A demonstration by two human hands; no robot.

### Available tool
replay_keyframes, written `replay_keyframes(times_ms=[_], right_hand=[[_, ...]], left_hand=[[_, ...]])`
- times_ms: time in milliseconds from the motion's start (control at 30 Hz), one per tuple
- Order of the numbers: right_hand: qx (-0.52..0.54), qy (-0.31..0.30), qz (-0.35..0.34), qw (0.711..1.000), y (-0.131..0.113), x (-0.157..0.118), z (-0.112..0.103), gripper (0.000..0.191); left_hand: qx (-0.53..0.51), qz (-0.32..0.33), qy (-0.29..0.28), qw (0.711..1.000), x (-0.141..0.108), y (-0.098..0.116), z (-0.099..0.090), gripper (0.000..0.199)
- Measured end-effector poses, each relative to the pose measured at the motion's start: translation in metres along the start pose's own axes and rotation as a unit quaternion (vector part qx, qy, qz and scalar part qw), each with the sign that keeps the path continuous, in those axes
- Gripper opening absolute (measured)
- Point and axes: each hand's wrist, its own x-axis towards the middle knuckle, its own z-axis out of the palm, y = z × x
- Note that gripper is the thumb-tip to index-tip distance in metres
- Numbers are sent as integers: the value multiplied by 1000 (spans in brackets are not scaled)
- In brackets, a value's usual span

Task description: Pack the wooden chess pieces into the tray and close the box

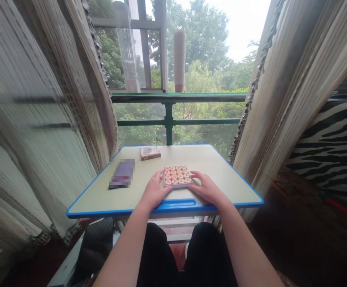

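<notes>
A shallow box of Chinese chess pieces [177, 175] lies on the table near its front edge. Round pale discs with red characters fill it in rows. At the box's left side is my left hand [154, 190], its fingers along the side and its thumb at the near left corner. My right hand [205, 187] grips the opposite side, fingers at the far right and thumb at the near right corner. Farther back on the table rests a flat brown-edged box [150, 153] with a pale top, apart from both hands.
The pale table [215, 167] has a blue rim and a groove [177, 203] at the front. A dark, pixel-blurred flat object [122, 174] lies on its left. Beyond stands a green railing [179, 97]. Curtains [283, 87] hang on both sides.
</notes>
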Motion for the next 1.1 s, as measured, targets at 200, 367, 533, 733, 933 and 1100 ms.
replay_keyframes(times_ms=[200, 367, 533, 733, 933, 1100], right_hand=[[-4, 7, -4, 1000, 3, 2, 1, 39], [-9, 5, -5, 1000, 3, 2, 2, 37], [-9, -1, 2, 1000, -1, 2, 0, 34], [-8, -4, 12, 1000, -3, 2, -2, 31], [-7, -5, 2, 1000, -1, 1, -2, 33], [-13, -8, -1, 1000, -4, 0, -3, 35]], left_hand=[[0, -1, 2, 1000, 2, -2, 0, 59], [-10, -9, -6, 1000, 3, -3, 1, 57], [43, -50, 18, 998, 24, 1, -10, 40], [160, -20, 109, 981, 62, 10, -20, 26], [158, 45, 92, 982, 65, 1, -10, 27], [194, 46, 76, 977, 59, -7, -8, 25]])
